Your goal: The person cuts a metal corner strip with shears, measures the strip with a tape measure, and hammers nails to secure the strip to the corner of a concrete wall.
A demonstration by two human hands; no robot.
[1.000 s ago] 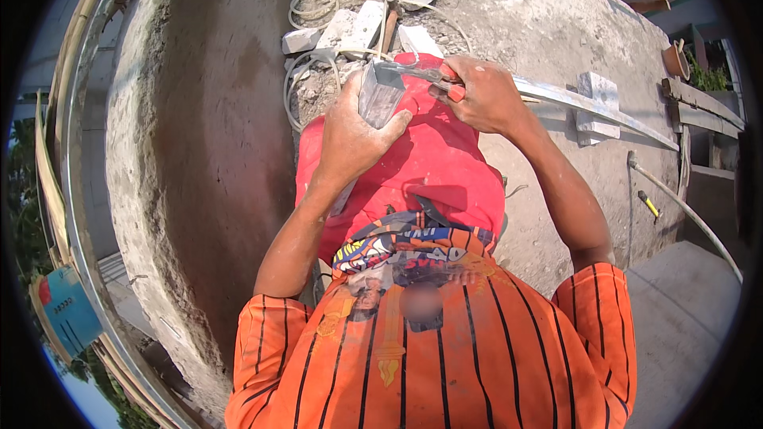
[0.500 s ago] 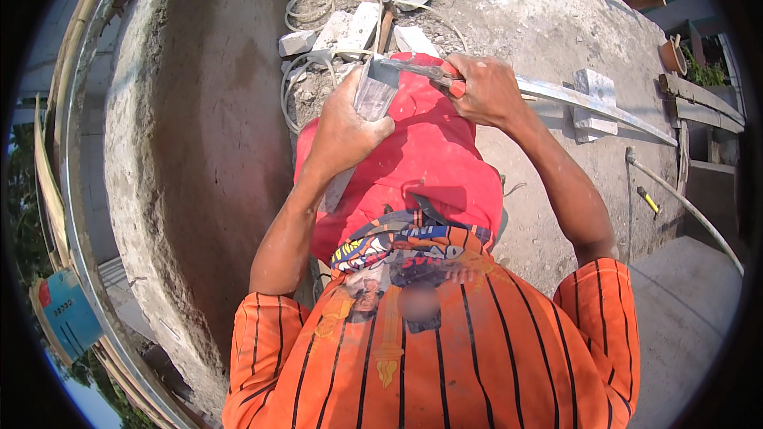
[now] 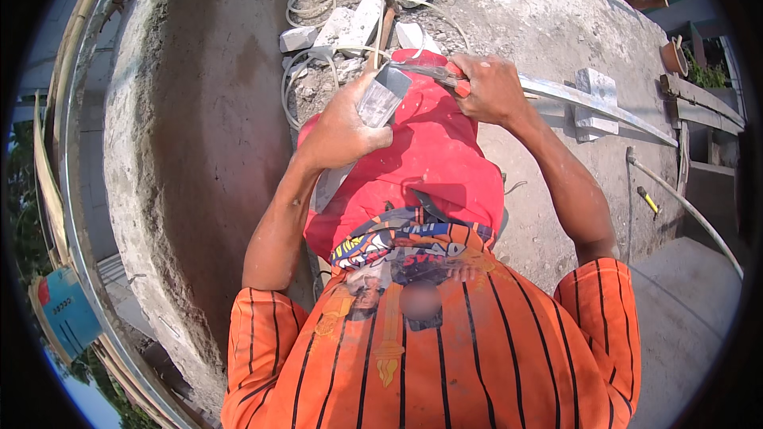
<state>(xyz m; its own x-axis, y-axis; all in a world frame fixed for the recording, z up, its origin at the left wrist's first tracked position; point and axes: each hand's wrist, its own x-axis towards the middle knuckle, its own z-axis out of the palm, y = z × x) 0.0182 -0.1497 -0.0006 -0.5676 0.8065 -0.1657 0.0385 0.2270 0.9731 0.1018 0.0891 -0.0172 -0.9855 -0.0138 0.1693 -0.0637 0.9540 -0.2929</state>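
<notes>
While the left hand [image 3: 342,125] grasps the metal tube [image 3: 380,103] over red trousers [image 3: 433,147], the right hand [image 3: 493,89] clenches pliers [image 3: 431,72] at its rim; the tube looks light, stiff, sharp-edged, best held by flat sides.

The metal channel [image 3: 380,105] now leans more to the right at its top; the left hand [image 3: 340,129] (its thumb lower) sits slightly further left.
</notes>
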